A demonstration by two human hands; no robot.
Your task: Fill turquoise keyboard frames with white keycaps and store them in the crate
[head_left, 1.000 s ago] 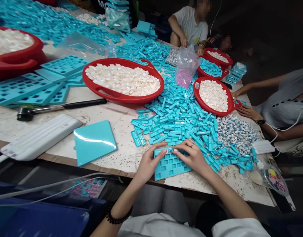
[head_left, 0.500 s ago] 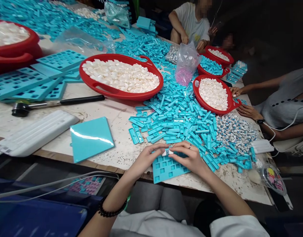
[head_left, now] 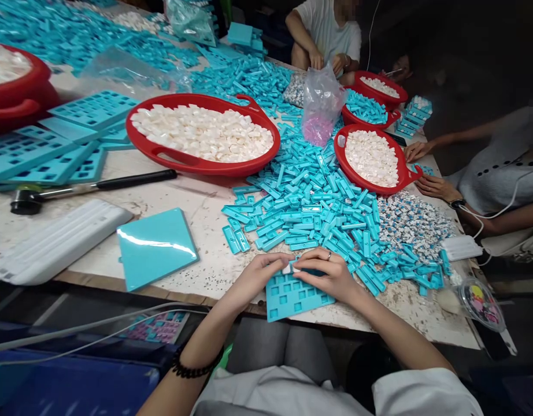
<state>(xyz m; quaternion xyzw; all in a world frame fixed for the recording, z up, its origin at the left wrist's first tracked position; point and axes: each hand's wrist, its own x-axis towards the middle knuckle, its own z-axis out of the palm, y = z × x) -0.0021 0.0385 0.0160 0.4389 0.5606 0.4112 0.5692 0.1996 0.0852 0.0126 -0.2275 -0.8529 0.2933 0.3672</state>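
Note:
A light-blue panel (head_left: pixel 288 300) with rows of square holes lies at the table's near edge. Over its far edge my left hand (head_left: pixel 258 276) pinches a small white cap (head_left: pixel 287 268) between thumb and fingertips. Close beside it, my right hand (head_left: pixel 329 273) is closed in a pinch at another small white piece, largely hidden by the fingers. Its lower fingers rest over the panel's right part. Just beyond both hands spreads a heap of blue plastic bars (head_left: pixel 305 214).
Red bowls of white caps (head_left: pixel 206 169) stand behind the heap. Left lie a smooth blue plate (head_left: pixel 158 248), a white power strip (head_left: pixel 62 240), a mallet (head_left: pixel 93 186) and holed panels (head_left: pixel 36 150). Small white-and-blue parts (head_left: pixel 416 225) lie right, near a co-worker's hands (head_left: pixel 437 188).
The view has shifted slightly. My hands stay pinched at the panel's far edge; the right fingertips have moved slightly apart from the left cap. The co-worker's hand at right has moved a little.

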